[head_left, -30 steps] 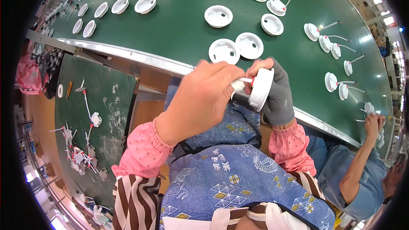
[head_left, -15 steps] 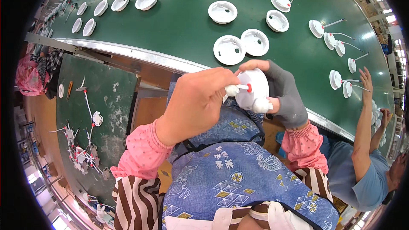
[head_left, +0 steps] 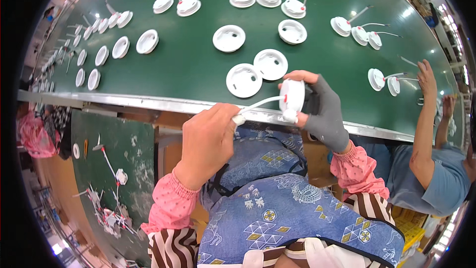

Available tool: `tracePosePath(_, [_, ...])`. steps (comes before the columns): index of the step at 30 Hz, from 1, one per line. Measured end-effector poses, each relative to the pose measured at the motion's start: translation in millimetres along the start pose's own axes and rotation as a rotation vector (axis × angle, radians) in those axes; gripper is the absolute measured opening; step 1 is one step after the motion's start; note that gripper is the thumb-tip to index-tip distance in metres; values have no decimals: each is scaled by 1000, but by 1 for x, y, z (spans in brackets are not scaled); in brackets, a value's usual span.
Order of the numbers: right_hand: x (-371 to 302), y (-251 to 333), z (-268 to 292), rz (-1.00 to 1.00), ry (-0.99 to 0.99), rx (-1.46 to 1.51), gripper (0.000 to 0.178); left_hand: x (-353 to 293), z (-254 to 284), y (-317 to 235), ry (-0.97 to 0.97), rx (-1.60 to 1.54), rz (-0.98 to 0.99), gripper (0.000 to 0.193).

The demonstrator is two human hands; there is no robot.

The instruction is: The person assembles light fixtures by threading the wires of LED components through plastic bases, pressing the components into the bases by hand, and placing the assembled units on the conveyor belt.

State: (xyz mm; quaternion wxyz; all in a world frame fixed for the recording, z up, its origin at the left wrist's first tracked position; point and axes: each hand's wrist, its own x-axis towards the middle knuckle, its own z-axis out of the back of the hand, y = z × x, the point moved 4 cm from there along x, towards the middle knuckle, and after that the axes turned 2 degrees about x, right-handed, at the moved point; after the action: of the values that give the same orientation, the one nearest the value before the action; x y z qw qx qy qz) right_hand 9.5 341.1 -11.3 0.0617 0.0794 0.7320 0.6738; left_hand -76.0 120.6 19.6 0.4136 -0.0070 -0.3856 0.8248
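Note:
My right hand (head_left: 325,119), in a grey glove with bare fingertips, is closed around the rim of a round white plastic housing (head_left: 293,95). A white cable (head_left: 263,103) leaves the housing through a red grommet (head_left: 284,99). My left hand (head_left: 206,139) is bare and pinches the cable's other end, drawing it out to the left in a slight arc. White wrapping covers a fingertip of each hand near the pinch points. Both hands are above the front edge of the green table. Just beyond them lie two open white round shells (head_left: 244,80) (head_left: 270,64), touching.
More white shells (head_left: 229,38) and cabled housings (head_left: 294,8) stand in rows over the green table (head_left: 188,69). A metal strip (head_left: 168,106) edges it. At left, a lower green table (head_left: 141,168) bears tangled cabled parts (head_left: 109,216). A co-worker's arm (head_left: 424,114) reaches in at right.
My left hand has moved left and away from the housing, so a longer stretch of cable shows. The housing has turned more edge-on. My view has shifted, moving the table's contents across the picture.

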Motion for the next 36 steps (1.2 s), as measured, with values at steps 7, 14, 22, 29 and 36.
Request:
tracePosePath(7, [-4,-16,106,118,-502,-368,63,41,-44,10,-70,380,-108,24])
tracePosePath(14, [-17,-24,166,189,-742,-672,62,80,-107,12,-8,456,-311,52])
tracePosePath(22, [-32,23,86,336,-802,-1050,58,55,-34,75,-125,708,-274,48])
tracePosePath(29, [117,-51,136,93,-269,-506,61,-29,62,48,-456,681,37,42])
tracePosePath(36, [110,-11,26,232,-112,-680,58,-217,196,167,-603,998,969,22])
